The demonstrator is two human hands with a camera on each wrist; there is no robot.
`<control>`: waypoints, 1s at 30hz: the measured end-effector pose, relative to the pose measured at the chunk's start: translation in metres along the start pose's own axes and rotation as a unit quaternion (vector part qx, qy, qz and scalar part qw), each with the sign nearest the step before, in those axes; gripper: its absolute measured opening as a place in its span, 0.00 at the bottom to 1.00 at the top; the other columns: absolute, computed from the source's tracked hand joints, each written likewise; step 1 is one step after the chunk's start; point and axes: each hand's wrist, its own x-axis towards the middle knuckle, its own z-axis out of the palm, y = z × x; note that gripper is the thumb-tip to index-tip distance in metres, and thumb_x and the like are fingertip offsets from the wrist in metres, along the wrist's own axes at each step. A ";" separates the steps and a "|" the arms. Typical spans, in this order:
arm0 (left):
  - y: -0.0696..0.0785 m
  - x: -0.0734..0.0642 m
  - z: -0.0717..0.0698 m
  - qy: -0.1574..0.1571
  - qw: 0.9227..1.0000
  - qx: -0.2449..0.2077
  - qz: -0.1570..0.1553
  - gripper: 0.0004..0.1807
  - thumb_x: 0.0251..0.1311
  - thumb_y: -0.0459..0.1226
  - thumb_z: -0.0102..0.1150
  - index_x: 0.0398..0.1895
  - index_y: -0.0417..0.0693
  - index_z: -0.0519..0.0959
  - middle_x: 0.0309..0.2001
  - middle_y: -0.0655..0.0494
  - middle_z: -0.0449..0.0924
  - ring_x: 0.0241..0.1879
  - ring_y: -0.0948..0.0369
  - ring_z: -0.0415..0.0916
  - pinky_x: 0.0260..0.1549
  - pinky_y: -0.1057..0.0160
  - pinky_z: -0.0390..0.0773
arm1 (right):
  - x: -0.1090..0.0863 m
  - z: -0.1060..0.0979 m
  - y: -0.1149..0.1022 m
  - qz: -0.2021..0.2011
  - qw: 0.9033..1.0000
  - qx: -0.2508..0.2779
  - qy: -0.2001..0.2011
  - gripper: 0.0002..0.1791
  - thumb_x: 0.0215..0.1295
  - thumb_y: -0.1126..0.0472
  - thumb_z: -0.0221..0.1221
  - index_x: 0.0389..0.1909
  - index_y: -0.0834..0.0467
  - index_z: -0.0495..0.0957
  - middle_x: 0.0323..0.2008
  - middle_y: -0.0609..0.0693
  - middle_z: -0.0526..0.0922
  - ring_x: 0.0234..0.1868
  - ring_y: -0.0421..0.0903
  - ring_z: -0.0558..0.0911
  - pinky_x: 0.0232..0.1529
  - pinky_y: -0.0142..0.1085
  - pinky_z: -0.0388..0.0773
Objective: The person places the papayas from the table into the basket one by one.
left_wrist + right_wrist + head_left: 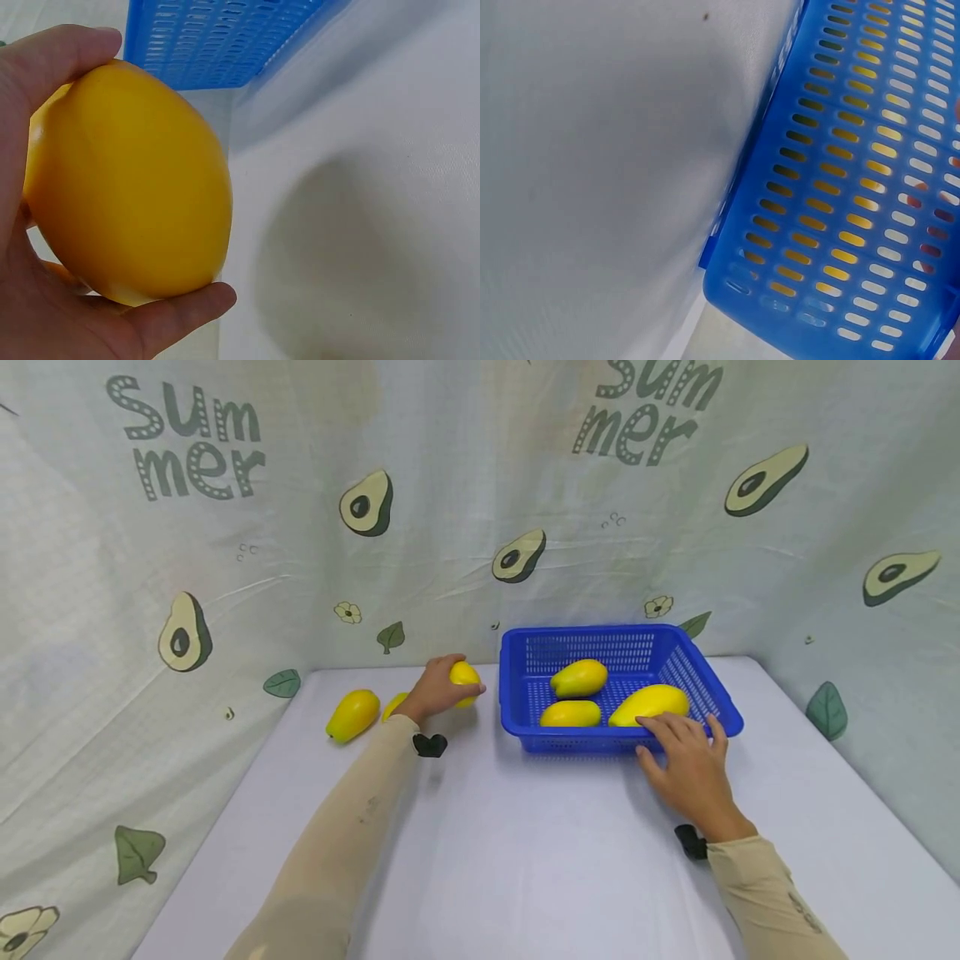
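My left hand (438, 689) grips a yellow papaya (142, 187), thumb and fingers spread round its sides, to the left of the blue basket (528, 742). In the left wrist view the papaya hides part of the palm, and its shadow falls on the table. At the basket's near right side, my right hand (693, 777) holds the rim. Its fingers reach over the edge close to a large papaya (656, 702), while the thumb stays outside. Through the slots of the basket wall (832, 180) in the right wrist view, bits of fingertips and yellow fruit show.
Two more papayas, one at the back (581, 678) and one at the front (570, 714), lie in the basket. Left of it, a papaya (352, 716) rests on the white table (525, 860); another (394, 703) is partly hidden by my left hand. A printed curtain (442, 468) hangs behind.
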 end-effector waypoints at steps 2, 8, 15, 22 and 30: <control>0.002 0.000 -0.001 0.000 1.000 -0.003 0.005 0.45 0.58 0.57 0.66 0.75 0.50 0.62 0.67 0.42 0.62 0.55 0.50 0.68 0.57 0.50 0.73 | 0.000 0.000 0.001 -0.001 1.000 -0.001 0.001 0.26 0.58 0.61 0.68 0.60 0.56 0.78 0.57 0.60 0.77 0.59 0.64 0.69 0.69 0.66 0.40; 0.006 0.001 -0.005 0.012 1.000 -0.019 0.008 0.45 0.58 0.56 0.66 0.75 0.50 0.61 0.68 0.42 0.61 0.55 0.50 0.67 0.56 0.50 0.73 | 0.000 0.000 0.001 0.000 1.000 -0.001 -0.001 0.26 0.59 0.61 0.68 0.60 0.56 0.78 0.57 0.60 0.77 0.59 0.64 0.69 0.69 0.67 0.40; 0.010 -0.001 -0.004 0.018 0.999 -0.035 0.008 0.45 0.58 0.55 0.65 0.76 0.51 0.61 0.69 0.43 0.60 0.55 0.50 0.67 0.55 0.50 0.74 | -0.002 -0.001 0.000 0.004 1.000 0.000 -0.005 0.27 0.59 0.61 0.67 0.61 0.56 0.77 0.57 0.60 0.77 0.60 0.64 0.69 0.70 0.66 0.40; 0.010 -0.001 -0.005 0.021 0.999 -0.046 0.003 0.45 0.58 0.54 0.65 0.76 0.52 0.60 0.70 0.43 0.59 0.56 0.50 0.67 0.56 0.50 0.74 | 0.001 -0.002 0.000 -0.005 1.000 0.000 -0.001 0.27 0.59 0.61 0.67 0.62 0.56 0.77 0.57 0.58 0.78 0.60 0.64 0.69 0.69 0.66 0.41; 0.010 0.000 -0.006 0.024 0.998 -0.058 0.011 0.45 0.58 0.54 0.66 0.76 0.51 0.60 0.71 0.44 0.58 0.57 0.50 0.66 0.56 0.50 0.74 | 0.000 -0.002 0.000 -0.002 1.000 -0.002 -0.008 0.29 0.60 0.61 0.67 0.64 0.56 0.77 0.59 0.57 0.77 0.62 0.64 0.68 0.70 0.66 0.39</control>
